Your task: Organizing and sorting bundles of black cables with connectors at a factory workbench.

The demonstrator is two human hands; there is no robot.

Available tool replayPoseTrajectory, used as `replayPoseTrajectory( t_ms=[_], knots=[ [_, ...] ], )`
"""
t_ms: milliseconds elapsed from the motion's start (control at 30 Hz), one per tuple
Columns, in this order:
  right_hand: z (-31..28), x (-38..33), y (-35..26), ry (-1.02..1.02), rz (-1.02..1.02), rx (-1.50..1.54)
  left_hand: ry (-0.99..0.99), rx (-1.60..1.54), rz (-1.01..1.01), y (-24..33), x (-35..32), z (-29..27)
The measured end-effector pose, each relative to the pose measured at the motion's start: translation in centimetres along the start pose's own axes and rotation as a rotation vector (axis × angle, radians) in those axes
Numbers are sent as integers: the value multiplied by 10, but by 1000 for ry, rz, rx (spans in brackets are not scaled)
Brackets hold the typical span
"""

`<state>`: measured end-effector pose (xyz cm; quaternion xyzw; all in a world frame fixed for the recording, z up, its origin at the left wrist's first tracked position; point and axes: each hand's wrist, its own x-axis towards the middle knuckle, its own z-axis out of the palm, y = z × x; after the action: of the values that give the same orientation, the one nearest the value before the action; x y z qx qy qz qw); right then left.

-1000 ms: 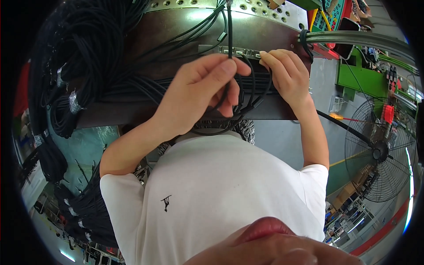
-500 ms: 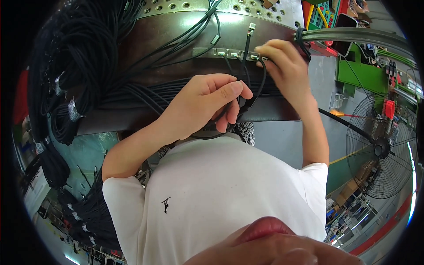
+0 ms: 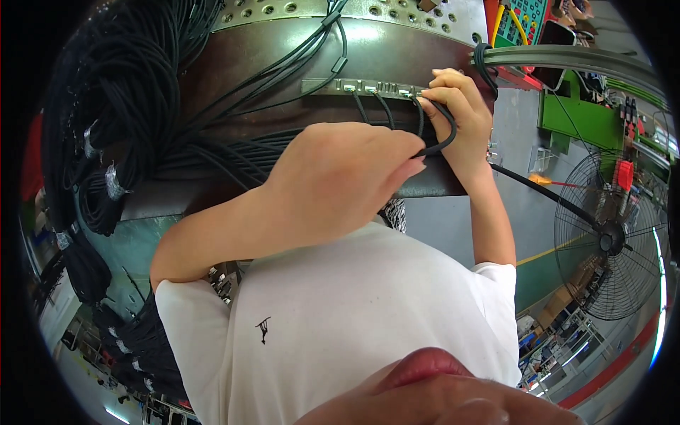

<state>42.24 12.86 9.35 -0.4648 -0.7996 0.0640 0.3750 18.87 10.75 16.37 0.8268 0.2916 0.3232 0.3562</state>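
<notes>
My left hand (image 3: pixel 347 180) is turned back up above the table's near edge, its fingers closed on a black cable (image 3: pixel 452 133). From there the cable bends in a loop up to my right hand (image 3: pixel 464 117), whose thumb and fingers pinch its end. That end sits at the right part of a slotted metal strip (image 3: pixel 326 87); the fingers hide its tip. Several cable connectors (image 3: pixel 371 90) are seated in the strip, their black leads running toward me and under my left hand.
Thick bundles of black cable (image 3: pixel 142 85) lie on the left of the brown table (image 3: pixel 248 49). A perforated metal plate (image 3: pixel 397 13) lies behind. At the right are a grey metal bar (image 3: pixel 567 57), a green machine part (image 3: pixel 577 113) and a fan (image 3: pixel 610 237).
My left hand has moved right and rolled back up. The cable whose connector stood up beyond the strip is now bent over to my right hand, which pinches it. The strip has shifted slightly left.
</notes>
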Motion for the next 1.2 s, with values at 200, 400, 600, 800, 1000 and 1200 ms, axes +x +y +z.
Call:
replayPoseTrajectory(
  t_ms=[200,400,600,800,1000,1200],
  knots=[
    [-11,12,-7,-160,190,87,11,-82,-190,-38,6,-43],
    [-17,24,-13,-292,152,12,397,-769,-427,-182,60,-65],
    [-25,35,-1,-494,338,245,-123,-1872,-276,-178,93,-33],
    [17,160,63,-406,565,-40,269,-950,-479,-154,93,-26],
    [62,181,111,-247,457,70,84,-1125,13,-190,83,-25],
    [89,186,172,-67,359,154,174,-1270,-673,-142,105,-39]
  ],
)
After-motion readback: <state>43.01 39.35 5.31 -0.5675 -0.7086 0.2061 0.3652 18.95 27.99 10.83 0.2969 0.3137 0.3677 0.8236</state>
